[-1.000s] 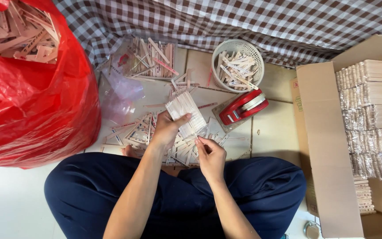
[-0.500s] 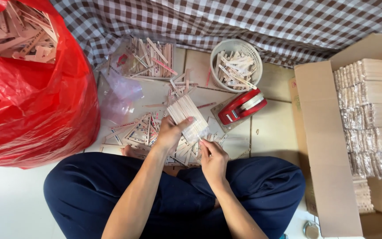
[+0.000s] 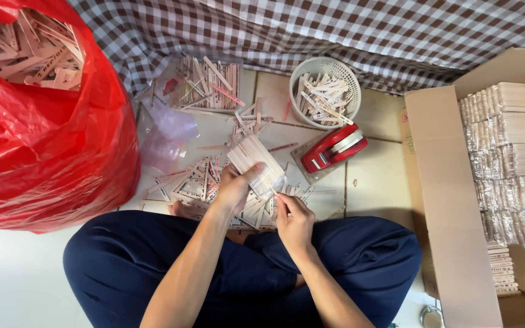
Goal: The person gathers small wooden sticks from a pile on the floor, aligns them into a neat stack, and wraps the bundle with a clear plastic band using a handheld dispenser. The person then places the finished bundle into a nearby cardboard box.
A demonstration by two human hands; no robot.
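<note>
Above crossed legs, on tiled floor (image 3: 372, 182): left hand (image 3: 233, 189) closed around flat bundle of wooden sticks (image 3: 255, 163), held tilted over loose stick pile (image 3: 192, 182). Right hand (image 3: 294, 220) just beside bundle's lower end, fingertips pinched together; whether they grip anything, cannot tell. Red tape dispenser (image 3: 334, 147) near right of bundle. White basket (image 3: 325, 92) of sticks beyond. Red bag (image 3: 44, 127) far left; cardboard box (image 3: 451, 200) with wrapped bundles far right.

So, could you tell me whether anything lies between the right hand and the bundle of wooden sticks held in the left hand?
Nothing visible does. The left hand grips the stick bundle, and the right hand is right at the bundle's lower end, fingertips close against it.
</note>
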